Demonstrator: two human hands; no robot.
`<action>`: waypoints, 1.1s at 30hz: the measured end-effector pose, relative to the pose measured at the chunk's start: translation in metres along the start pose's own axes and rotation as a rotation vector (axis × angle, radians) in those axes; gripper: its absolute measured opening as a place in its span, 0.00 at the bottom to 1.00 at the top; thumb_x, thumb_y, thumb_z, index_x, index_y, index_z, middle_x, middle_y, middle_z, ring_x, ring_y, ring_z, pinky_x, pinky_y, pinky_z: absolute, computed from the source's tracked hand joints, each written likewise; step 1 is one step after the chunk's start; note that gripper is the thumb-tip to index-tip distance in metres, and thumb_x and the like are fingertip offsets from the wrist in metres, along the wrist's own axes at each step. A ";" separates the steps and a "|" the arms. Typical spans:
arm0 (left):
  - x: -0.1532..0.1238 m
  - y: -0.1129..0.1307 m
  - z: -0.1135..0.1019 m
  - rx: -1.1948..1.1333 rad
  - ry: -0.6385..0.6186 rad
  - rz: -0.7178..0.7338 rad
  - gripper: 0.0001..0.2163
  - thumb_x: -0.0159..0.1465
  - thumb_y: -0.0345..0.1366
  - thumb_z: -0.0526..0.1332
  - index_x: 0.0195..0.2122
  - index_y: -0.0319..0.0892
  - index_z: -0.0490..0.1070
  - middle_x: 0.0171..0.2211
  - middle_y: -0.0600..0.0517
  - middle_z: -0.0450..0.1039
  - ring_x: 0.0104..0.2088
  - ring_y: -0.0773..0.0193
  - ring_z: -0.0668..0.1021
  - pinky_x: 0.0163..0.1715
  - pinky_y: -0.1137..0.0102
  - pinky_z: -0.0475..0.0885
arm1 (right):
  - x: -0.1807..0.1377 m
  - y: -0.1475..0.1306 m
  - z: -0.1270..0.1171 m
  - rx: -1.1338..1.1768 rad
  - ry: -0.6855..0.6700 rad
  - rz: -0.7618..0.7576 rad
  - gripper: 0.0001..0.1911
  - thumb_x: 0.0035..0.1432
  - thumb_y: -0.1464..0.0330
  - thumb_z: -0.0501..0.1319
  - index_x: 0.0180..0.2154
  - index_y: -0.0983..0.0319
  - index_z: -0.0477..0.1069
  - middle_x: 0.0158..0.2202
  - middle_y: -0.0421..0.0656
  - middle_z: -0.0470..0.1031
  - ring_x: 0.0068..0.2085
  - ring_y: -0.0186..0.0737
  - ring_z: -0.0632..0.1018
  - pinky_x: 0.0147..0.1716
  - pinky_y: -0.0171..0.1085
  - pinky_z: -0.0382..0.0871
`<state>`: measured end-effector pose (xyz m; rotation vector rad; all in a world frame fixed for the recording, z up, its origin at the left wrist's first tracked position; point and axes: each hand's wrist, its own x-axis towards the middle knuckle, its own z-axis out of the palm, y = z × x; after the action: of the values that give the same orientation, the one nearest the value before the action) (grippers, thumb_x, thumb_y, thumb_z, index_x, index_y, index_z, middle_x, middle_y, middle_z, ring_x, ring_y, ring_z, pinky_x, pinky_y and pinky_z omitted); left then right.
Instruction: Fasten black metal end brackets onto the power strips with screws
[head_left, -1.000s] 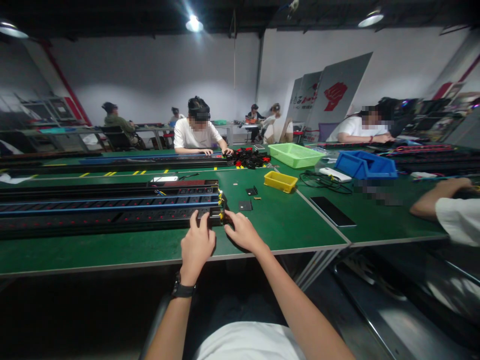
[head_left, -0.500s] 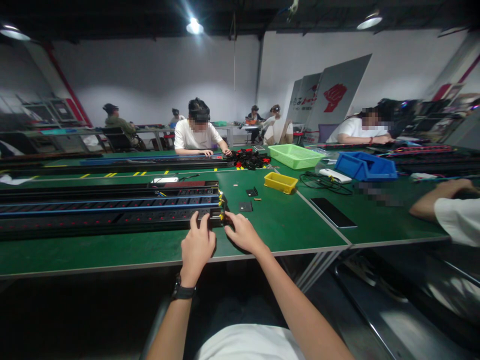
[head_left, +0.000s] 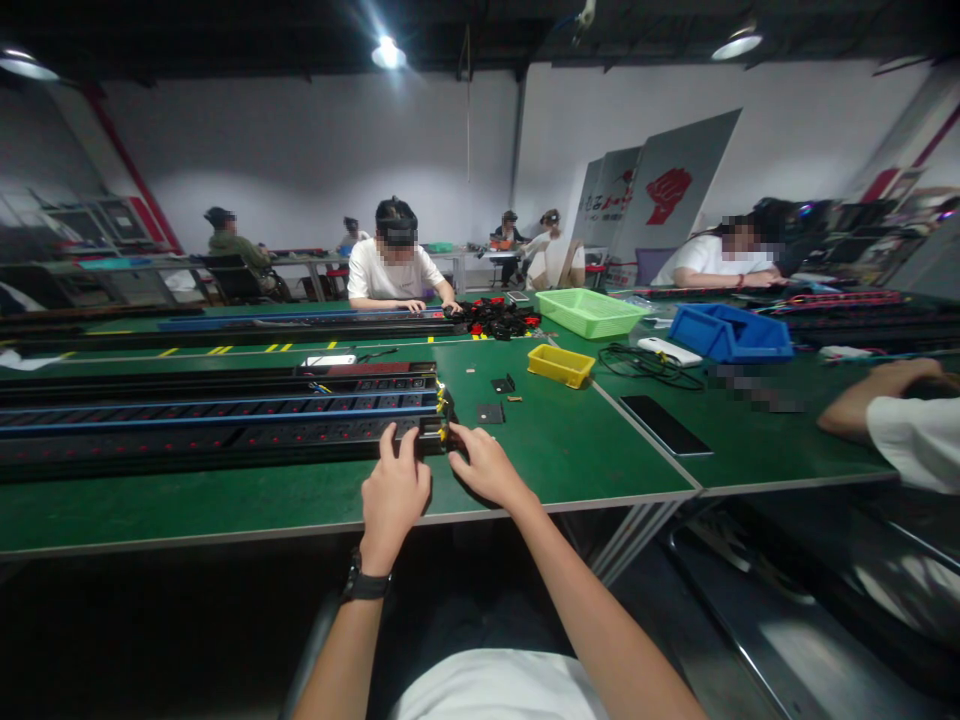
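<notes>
A long black power strip point(head_left: 300, 436) with a row of sockets and red dots lies along the near side of the table. Across its right end rests my left hand point(head_left: 395, 490), index and middle fingers apart on top and the thumb by the near side. My right hand point(head_left: 487, 468) is at the strip's open end, its index finger and thumb against a small dark end piece point(head_left: 450, 408), mostly hidden. Yellow bits point(head_left: 443, 433) show at that end. Just beyond, a blue-edged strip point(head_left: 247, 412) lies parallel. Two small black plates, one near point(head_left: 491, 413) and one farther point(head_left: 504, 384), lie to the right.
Behind the plates stands a yellow bin point(head_left: 561, 366), with a green basket point(head_left: 589, 313) and blue bins point(head_left: 729, 333) farther back. A black phone point(head_left: 665, 425) and cables point(head_left: 651, 366) lie at right. Across the table a person point(head_left: 397, 265) works; another person's arm point(head_left: 877, 400) rests at right.
Both my hands stay in nearly the same place on the strip's end. The person across has shifted a hand slightly.
</notes>
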<state>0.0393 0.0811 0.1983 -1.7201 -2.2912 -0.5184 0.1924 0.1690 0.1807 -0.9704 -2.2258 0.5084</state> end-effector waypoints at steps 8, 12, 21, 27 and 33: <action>0.000 0.000 -0.001 -0.003 0.002 0.000 0.24 0.69 0.37 0.55 0.67 0.50 0.62 0.71 0.43 0.51 0.42 0.53 0.82 0.35 0.62 0.79 | 0.001 0.004 0.004 -0.002 0.005 -0.004 0.27 0.64 0.71 0.58 0.64 0.63 0.65 0.53 0.51 0.77 0.52 0.46 0.75 0.55 0.43 0.68; 0.000 0.001 -0.001 -0.006 -0.014 -0.008 0.24 0.69 0.37 0.54 0.67 0.49 0.62 0.71 0.42 0.51 0.42 0.53 0.82 0.36 0.61 0.79 | 0.001 0.006 0.005 -0.009 0.003 -0.004 0.28 0.64 0.70 0.58 0.65 0.63 0.65 0.52 0.51 0.78 0.52 0.47 0.75 0.55 0.44 0.68; 0.000 -0.001 0.001 0.002 0.016 0.007 0.24 0.69 0.37 0.55 0.66 0.50 0.62 0.71 0.44 0.51 0.40 0.53 0.82 0.34 0.62 0.79 | 0.000 0.002 0.002 0.009 0.001 0.002 0.28 0.63 0.71 0.58 0.65 0.63 0.65 0.53 0.50 0.78 0.51 0.47 0.75 0.54 0.44 0.68; -0.001 -0.001 0.002 0.008 0.013 0.009 0.24 0.69 0.37 0.55 0.67 0.50 0.61 0.71 0.42 0.51 0.40 0.54 0.82 0.35 0.62 0.78 | 0.000 0.002 0.002 0.004 -0.001 0.000 0.28 0.64 0.71 0.57 0.65 0.63 0.65 0.54 0.50 0.78 0.52 0.47 0.75 0.54 0.43 0.67; 0.000 -0.001 0.001 -0.002 0.016 0.010 0.24 0.69 0.37 0.55 0.67 0.50 0.62 0.71 0.44 0.51 0.40 0.53 0.82 0.34 0.61 0.79 | 0.000 0.003 0.003 0.001 0.006 -0.008 0.28 0.64 0.71 0.58 0.65 0.65 0.65 0.53 0.51 0.78 0.51 0.47 0.75 0.55 0.43 0.68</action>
<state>0.0385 0.0813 0.1970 -1.7210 -2.2707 -0.5311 0.1918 0.1708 0.1770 -0.9612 -2.2227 0.5023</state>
